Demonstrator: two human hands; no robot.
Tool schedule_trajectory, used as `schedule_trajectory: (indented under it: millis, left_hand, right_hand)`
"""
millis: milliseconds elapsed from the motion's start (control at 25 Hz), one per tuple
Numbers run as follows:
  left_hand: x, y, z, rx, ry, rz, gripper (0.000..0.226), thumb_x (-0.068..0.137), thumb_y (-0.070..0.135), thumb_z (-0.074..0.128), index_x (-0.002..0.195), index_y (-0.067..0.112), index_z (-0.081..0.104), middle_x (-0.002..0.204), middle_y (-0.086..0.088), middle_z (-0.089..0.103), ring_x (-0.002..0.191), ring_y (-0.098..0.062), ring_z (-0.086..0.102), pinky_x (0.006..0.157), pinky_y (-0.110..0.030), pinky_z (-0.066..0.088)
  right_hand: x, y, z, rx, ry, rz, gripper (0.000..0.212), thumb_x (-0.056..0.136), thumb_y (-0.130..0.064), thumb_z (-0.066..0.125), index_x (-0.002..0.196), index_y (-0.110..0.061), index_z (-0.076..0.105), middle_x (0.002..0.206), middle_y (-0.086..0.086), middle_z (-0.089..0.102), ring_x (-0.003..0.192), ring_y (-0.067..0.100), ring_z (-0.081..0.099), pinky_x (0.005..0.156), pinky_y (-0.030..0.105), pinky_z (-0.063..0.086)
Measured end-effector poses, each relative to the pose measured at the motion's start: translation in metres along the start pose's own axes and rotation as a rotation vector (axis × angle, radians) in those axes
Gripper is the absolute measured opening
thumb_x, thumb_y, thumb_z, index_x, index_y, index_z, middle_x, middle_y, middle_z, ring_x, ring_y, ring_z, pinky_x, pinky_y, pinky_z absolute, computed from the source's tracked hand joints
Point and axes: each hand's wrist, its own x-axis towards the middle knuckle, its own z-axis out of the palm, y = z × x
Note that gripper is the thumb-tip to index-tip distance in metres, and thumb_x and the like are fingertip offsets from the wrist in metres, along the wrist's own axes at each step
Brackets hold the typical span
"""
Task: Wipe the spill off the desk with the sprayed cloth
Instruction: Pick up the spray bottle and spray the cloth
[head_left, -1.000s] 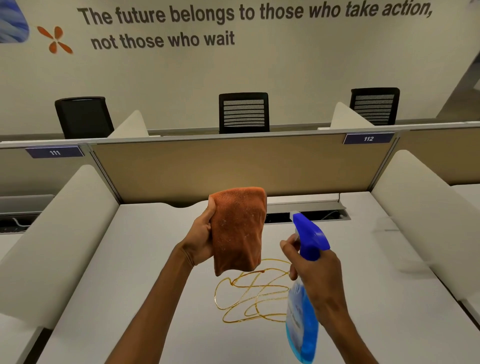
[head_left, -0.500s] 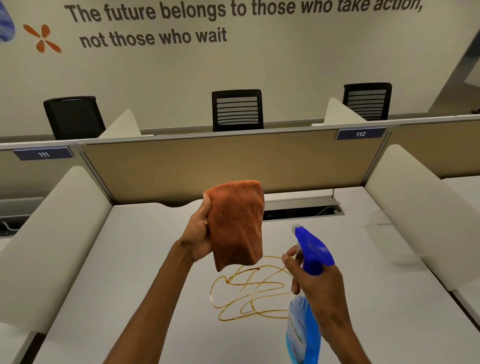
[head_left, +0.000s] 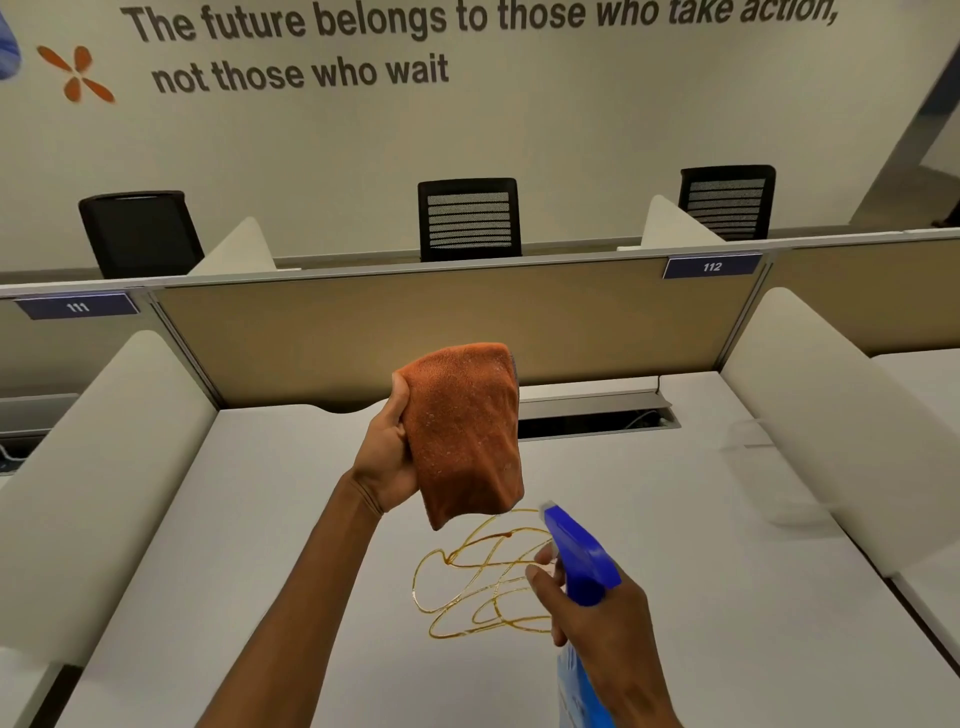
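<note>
Head view. The left hand (head_left: 387, 457) is closed on one long edge of a folded rust-orange terry cloth (head_left: 465, 431), whose nap is pebbled with pale flecks and whose rounded fold forms the top; the cloth hangs free in the air, upright, above the far part of the spill. The right hand (head_left: 597, 618) is wrapped around the neck of a translucent blue plastic spray bottle with an opaque deep-blue trigger head (head_left: 584, 561), the nozzle tip pointing up and left toward the lower edge of the cloth, near it but apart; fingers (head_left: 543, 564) lie at the front of the head. The spill (head_left: 480, 574) is a thin, glossy amber line looped into a tangle of ovals on the smooth matte off-white bench (head_left: 260, 545), lying between the 2 forearms and partly hidden by the right hand. The bench is bounded at the rear by a tan fabric partition (head_left: 441, 327) with a metal cable slot (head_left: 597, 415) at its foot, and on each side by a rounded cream divider (head_left: 88, 467); open surface extends to the left and right of the spill. Plates read 111 and 112; 3 black chairs (head_left: 470, 218) stand beyond.
</note>
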Motion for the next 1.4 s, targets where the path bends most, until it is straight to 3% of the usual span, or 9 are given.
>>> schedule_trajectory:
  millis: [120, 320, 480, 760, 1080, 1240, 1400]
  left_hand:
    - [0.002, -0.004, 0.003, 0.015, 0.003, -0.002, 0.071, 0.092, 0.071, 0.030, 0.120, 0.023, 0.073, 0.123, -0.010, 0.073, 0.109, -0.026, 0.071, 0.084, -0.043, 0.059]
    - [0.007, -0.013, 0.009, 0.024, 0.002, -0.026, 0.070, 0.092, 0.071, 0.029, 0.119, 0.024, 0.074, 0.121, -0.009, 0.073, 0.107, -0.026, 0.072, 0.084, -0.043, 0.059]
    - [0.013, -0.023, 0.022, 0.052, 0.009, -0.046, 0.076, 0.087, 0.073, 0.033, 0.134, 0.020, 0.062, 0.127, -0.012, 0.070, 0.114, -0.030, 0.068, 0.090, -0.047, 0.055]
    - [0.021, -0.028, 0.027, 0.021, 0.009, -0.052, 0.071, 0.092, 0.070, 0.032, 0.124, 0.020, 0.071, 0.126, -0.013, 0.070, 0.112, -0.029, 0.069, 0.087, -0.045, 0.058]
    - [0.038, -0.042, 0.041, 0.014, 0.002, -0.062, 0.070, 0.092, 0.071, 0.032, 0.122, 0.022, 0.072, 0.121, -0.011, 0.073, 0.108, -0.026, 0.071, 0.082, -0.042, 0.059]
    - [0.054, -0.059, 0.058, 0.036, 0.010, -0.097, 0.069, 0.090, 0.071, 0.034, 0.118, 0.023, 0.074, 0.113, -0.008, 0.076, 0.101, -0.024, 0.074, 0.079, -0.041, 0.060]
    - [0.071, -0.082, 0.079, 0.033, 0.018, -0.141, 0.070, 0.090, 0.070, 0.036, 0.118, 0.019, 0.075, 0.114, -0.011, 0.075, 0.102, -0.025, 0.073, 0.080, -0.042, 0.060]
  right_hand:
    - [-0.002, -0.005, 0.003, 0.001, 0.001, -0.002, 0.044, 0.060, -0.047, 0.074, 0.094, -0.023, 0.060, 0.080, 0.007, 0.068, 0.057, 0.014, 0.066, 0.050, 0.018, 0.055]
    - [0.003, -0.012, -0.006, 0.048, -0.013, -0.046, 0.045, 0.061, -0.049, 0.074, 0.096, -0.024, 0.063, 0.080, 0.003, 0.069, 0.060, 0.017, 0.067, 0.051, 0.021, 0.055]
    - [0.003, -0.014, -0.007, 0.025, -0.051, -0.093, 0.050, 0.061, -0.052, 0.073, 0.098, -0.021, 0.064, 0.078, 0.006, 0.067, 0.060, 0.019, 0.065, 0.052, 0.022, 0.056]
    - [0.024, -0.008, -0.037, 0.044, 0.099, -0.059, 0.039, 0.063, -0.047, 0.072, 0.090, -0.021, 0.061, 0.071, 0.008, 0.067, 0.055, 0.016, 0.065, 0.049, 0.017, 0.054]
    - [0.050, 0.010, -0.069, 0.071, 0.091, -0.069, 0.044, 0.063, -0.049, 0.072, 0.093, -0.019, 0.063, 0.062, 0.001, 0.067, 0.057, 0.020, 0.065, 0.051, 0.019, 0.055]
    - [0.066, 0.021, -0.089, 0.119, 0.018, -0.112, 0.044, 0.073, -0.046, 0.079, 0.110, -0.025, 0.065, 0.068, 0.001, 0.070, 0.062, 0.025, 0.067, 0.060, 0.027, 0.060]
    - [0.084, 0.030, -0.118, 0.090, 0.100, -0.141, 0.061, 0.072, -0.055, 0.077, 0.106, -0.006, 0.062, 0.072, -0.011, 0.071, 0.068, 0.023, 0.068, 0.062, 0.022, 0.058]
